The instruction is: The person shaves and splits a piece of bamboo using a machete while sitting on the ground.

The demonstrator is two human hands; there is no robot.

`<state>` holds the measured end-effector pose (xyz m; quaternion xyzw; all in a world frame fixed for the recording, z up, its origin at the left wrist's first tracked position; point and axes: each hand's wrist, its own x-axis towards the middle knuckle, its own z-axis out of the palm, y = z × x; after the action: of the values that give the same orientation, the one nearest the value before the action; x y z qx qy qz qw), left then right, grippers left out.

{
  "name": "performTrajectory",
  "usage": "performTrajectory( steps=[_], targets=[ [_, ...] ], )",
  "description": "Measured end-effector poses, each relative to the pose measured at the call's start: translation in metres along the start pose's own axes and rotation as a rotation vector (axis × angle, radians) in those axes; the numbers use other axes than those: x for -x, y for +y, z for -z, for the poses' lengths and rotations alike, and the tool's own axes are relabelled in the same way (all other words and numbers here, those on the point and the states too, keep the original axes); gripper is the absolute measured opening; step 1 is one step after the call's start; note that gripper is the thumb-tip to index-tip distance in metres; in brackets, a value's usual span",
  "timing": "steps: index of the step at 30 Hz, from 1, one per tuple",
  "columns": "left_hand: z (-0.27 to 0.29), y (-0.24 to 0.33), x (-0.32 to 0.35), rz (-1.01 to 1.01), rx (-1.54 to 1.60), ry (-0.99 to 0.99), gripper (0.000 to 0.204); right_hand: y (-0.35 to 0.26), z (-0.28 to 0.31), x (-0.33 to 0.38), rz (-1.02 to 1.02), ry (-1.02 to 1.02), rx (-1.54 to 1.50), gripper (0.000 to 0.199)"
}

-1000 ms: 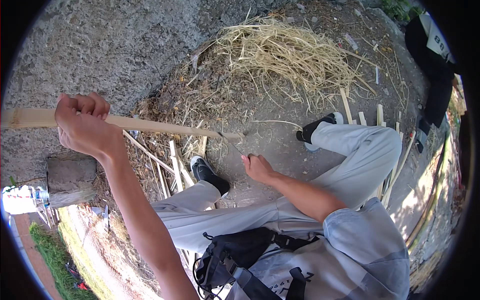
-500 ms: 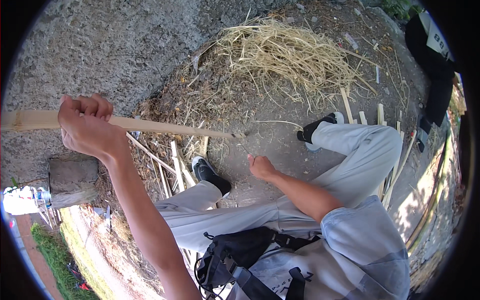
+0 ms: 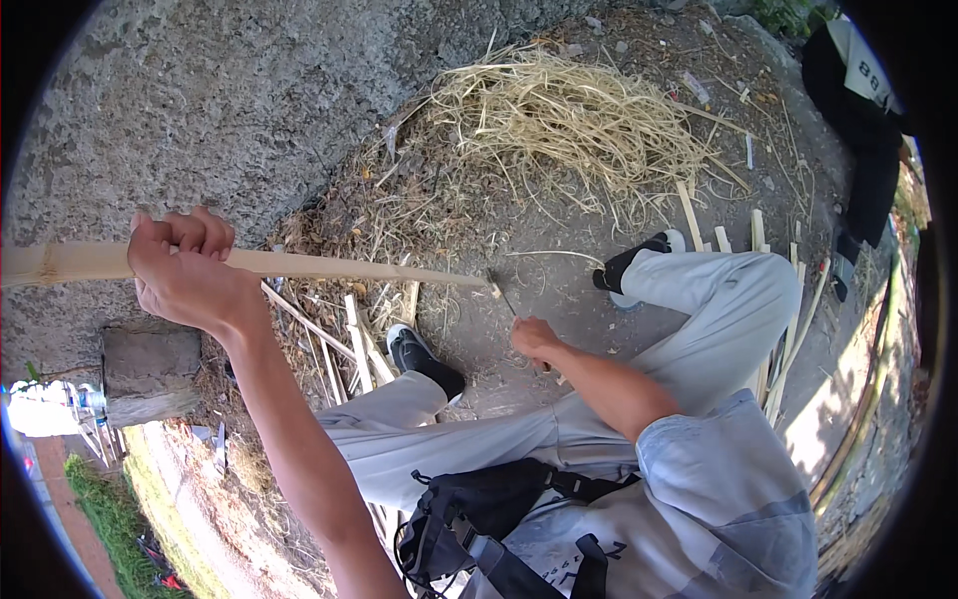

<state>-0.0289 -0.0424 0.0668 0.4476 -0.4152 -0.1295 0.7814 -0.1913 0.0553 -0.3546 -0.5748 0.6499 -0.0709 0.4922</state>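
Observation:
My left hand [image 3: 195,275] is closed round a long, flat, pale bamboo strip [image 3: 329,266] that runs in from the left edge and narrows to its far end near the middle. Below that end is my right hand [image 3: 534,339], with its fingers wrapped round the handle of a knife [image 3: 507,302]. The thin dark blade points up and left, and its tip is at the strip's end. A small pale bit shows beside the blade. My palm hides most of the handle.
A heap of thin bamboo shavings [image 3: 579,120] lies beyond my feet. Split bamboo pieces [image 3: 356,339] lie by my left shoe, with more beside my right leg. A rough concrete slab [image 3: 220,110] and a square block [image 3: 150,359] are at left. Another person [image 3: 863,150] is at upper right.
My left hand has shifted slightly right and down with the bamboo strip. My right hand has moved a little right and down, and the knife blade now shows more clearly at the strip's end.

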Motion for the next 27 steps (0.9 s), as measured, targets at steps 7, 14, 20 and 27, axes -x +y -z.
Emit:
performTrajectory(
  steps=[7, 14, 20, 27],
  targets=[
    [0.004, -0.002, -0.003, -0.001, 0.006, 0.072, 0.042, -0.014, -0.007, -0.003, -0.009, 0.086, 0.009, 0.063],
    [0.02, -0.004, -0.009, -0.005, 0.016, 0.019, 0.042, -0.034, 0.029, 0.021, -0.178, -0.153, -0.134, 0.064],
    [0.032, -0.008, -0.014, -0.012, 0.019, 0.005, 0.043, -0.018, 0.035, 0.016, -0.208, -0.188, -0.114, 0.064],
    [0.035, -0.006, -0.012, -0.024, 0.016, 0.007, 0.043, -0.031, 0.035, 0.027, -0.256, -0.086, -0.228, 0.064]
  ],
)
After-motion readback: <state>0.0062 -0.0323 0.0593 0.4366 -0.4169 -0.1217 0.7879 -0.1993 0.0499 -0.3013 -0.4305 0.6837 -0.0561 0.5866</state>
